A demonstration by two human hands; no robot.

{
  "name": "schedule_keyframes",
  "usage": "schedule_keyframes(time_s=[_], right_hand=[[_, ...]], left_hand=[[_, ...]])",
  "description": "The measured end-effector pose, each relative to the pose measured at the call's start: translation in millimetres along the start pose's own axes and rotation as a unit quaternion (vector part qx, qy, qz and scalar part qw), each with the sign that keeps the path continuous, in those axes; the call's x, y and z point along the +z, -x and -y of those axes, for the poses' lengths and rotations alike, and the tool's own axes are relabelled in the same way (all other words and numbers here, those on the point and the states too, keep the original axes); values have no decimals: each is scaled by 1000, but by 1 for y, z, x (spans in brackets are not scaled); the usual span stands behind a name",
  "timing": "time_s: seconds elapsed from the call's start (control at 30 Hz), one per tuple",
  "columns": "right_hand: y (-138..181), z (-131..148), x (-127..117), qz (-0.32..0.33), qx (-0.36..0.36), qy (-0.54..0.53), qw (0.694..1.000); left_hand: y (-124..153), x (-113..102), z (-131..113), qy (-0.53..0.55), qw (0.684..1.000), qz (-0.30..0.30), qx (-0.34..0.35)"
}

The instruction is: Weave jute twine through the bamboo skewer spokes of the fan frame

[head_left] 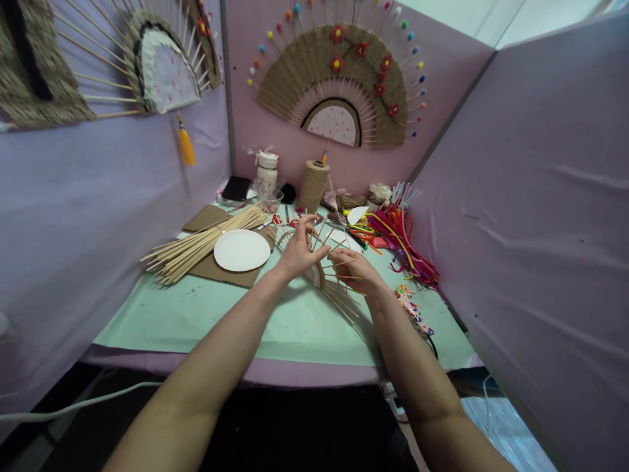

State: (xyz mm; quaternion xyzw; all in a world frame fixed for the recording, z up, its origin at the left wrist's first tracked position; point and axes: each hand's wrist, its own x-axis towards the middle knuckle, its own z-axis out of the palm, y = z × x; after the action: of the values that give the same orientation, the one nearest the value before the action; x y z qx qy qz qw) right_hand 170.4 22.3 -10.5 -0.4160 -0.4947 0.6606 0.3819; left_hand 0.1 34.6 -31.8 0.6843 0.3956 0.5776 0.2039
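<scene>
A small half-round fan frame [320, 276] with thin wooden sticks radiating from it is tilted just above the table, its inner band wrapped in brown twine. My left hand [298, 250] grips it from the left, thumb and fingers curved among the sticks. At the right side of the frame, my right hand [358, 270] has its fingertips pinched together near the sticks. A thin strand of twine [338, 206] runs down from the large twine spool [313, 187] to these fingertips. Part of the frame is hidden behind my hands.
Left of my hands lie a bundle of sticks [204, 246], a white oval disc [242, 250] and brown cardboard [230, 274]. Coloured pipe cleaners [410, 246] and a patterned glue gun [413, 309] lie right. A white bottle [266, 172] stands behind; a finished fan [339, 85] hangs above.
</scene>
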Motion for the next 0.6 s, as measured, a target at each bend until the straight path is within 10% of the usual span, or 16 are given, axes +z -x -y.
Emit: schedule_keyframes(time_s=[0.13, 0.43, 0.6], right_hand=[[-2, -3, 1, 4, -1, -26, 1000], [-4, -5, 3, 21, -14, -12, 1000], [-4, -5, 1, 27, -15, -6, 1000]], left_hand=[[-1, -3, -4, -20, 1000, 13, -2], [7, -5, -8, -160, 967, -158, 119], [13, -1, -10, -173, 971, -99, 134]])
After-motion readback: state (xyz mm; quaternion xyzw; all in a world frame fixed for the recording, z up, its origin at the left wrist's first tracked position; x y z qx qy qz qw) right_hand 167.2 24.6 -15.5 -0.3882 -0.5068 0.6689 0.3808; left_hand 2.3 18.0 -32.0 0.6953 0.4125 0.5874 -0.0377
